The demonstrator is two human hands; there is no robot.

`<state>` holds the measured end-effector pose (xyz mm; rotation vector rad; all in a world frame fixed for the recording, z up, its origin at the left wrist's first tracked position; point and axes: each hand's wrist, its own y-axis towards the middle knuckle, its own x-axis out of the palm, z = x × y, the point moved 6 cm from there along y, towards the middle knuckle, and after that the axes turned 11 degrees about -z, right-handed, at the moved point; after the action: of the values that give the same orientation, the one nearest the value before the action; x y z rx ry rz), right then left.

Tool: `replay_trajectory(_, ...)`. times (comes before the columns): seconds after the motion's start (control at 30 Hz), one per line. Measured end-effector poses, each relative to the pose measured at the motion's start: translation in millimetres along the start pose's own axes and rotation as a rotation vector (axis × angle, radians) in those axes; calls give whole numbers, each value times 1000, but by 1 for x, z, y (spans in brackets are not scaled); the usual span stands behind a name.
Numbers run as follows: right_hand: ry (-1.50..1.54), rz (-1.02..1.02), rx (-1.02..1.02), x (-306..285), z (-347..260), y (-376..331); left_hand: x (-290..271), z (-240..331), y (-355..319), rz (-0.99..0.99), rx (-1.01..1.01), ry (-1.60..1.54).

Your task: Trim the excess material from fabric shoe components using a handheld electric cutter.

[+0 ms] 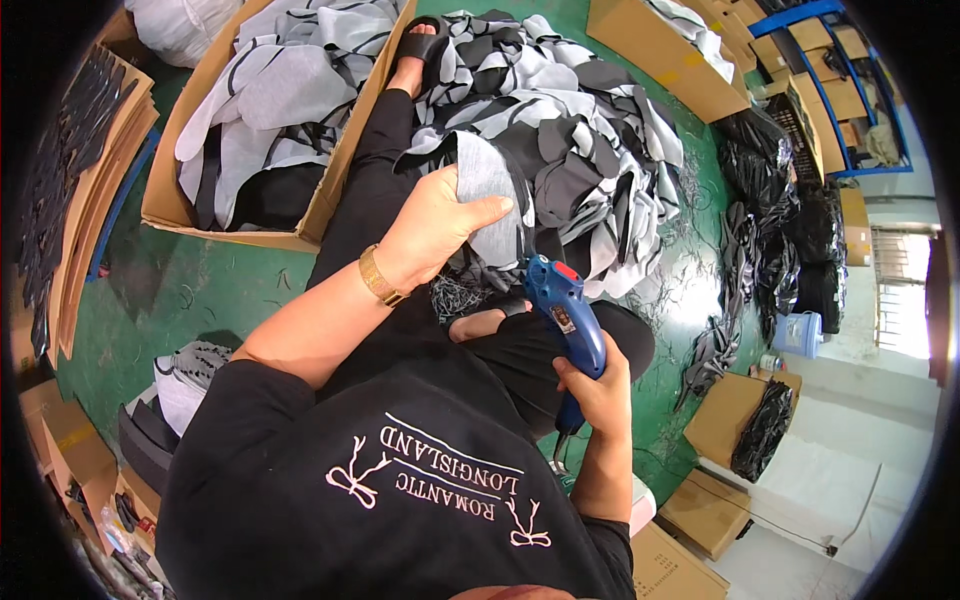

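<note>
A small factory or workshop floor — painted green concrete strewn with thread scraps. Open cardboard cartons brim with cut grey and black fabric pieces, more lie heaped loose, and blue metal shelving holds flattened boxes — piecework, not a home.

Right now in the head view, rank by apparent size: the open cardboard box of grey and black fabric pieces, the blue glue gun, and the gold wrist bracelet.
1. Open cardboard box of grey and black fabric pieces, largest.
2. Blue glue gun, in the right hand.
3. Gold wrist bracelet, on the left hand.
The gun is nearer the camera, yet looks smaller than the box.
</note>
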<state>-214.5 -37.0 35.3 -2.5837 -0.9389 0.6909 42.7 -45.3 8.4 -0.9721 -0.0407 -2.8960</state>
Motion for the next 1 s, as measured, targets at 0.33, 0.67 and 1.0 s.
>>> replay_trajectory(0.33, -144, 101, -81, -4, -8, 2, 7, 1, -6, -4, 6, 86)
replay_trajectory(0.67, -74, 52, -86, 0, -15, 15, 6, -7, -12, -52, -19, 325)
replay_trajectory(1.0, 166, 159, -309, 13, -65, 61, 30, -34, -29, -150, -56, 100)
